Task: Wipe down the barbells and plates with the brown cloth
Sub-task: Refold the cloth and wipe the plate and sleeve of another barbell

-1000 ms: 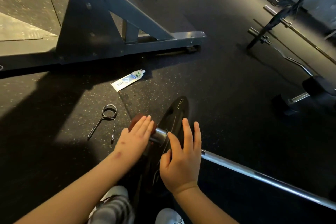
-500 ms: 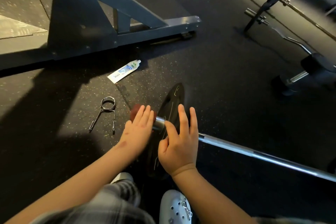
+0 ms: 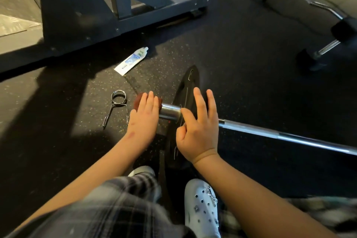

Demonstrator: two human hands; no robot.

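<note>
Floor (image 3: pixel 241 67): black rubber gym matting with pale flecks, under your head camera; a sunlit patch lies at the left.
Rack frame (image 3: pixel 81 15): grey-blue steel base with a diagonal brace, upper left, standing on the matting.
Barbell (image 3: pixel 280 135): lies on the matting; the shaft runs from the centre to the right edge and the chrome sleeve (image 3: pixel 170 112) points left.
Plate (image 3: pixel 188 91): black, threaded on the sleeve, standing on edge and seen almost edge-on, just ahead of your feet.
Brown cloth (image 3: pixel 138 100): bunched against the outer tip of the sleeve, just right of the spring collar (image 3: pixel 116 107); only its far edge shows.
Your left hand (image 3: pixel 144 117): flat, fingers straight and together, pressing on the brown cloth; nothing is gripped.
Your right hand (image 3: pixel 197 131): rests on the upper rim of the plate, two fingers straight, thumb reaching to the sleeve, one finger bent; it closes round nothing.
Spring collar: chrome coil with two handles, loose on the matting, apart from the barbell.
Tube (image 3: pixel 133 61): white with blue print, lying flat between the rack frame and the plate.
Curl bar (image 3: pixel 324 8): chrome, upper right, well apart from you.
Dumbbell (image 3: pixel 326 48): black ends, chrome handle, right edge.
Clog (image 3: pixel 201 208): white, with charms, on your right foot below the plate.
Plaid trousers (image 3: pixel 119 205): bottom, blurred.
</note>
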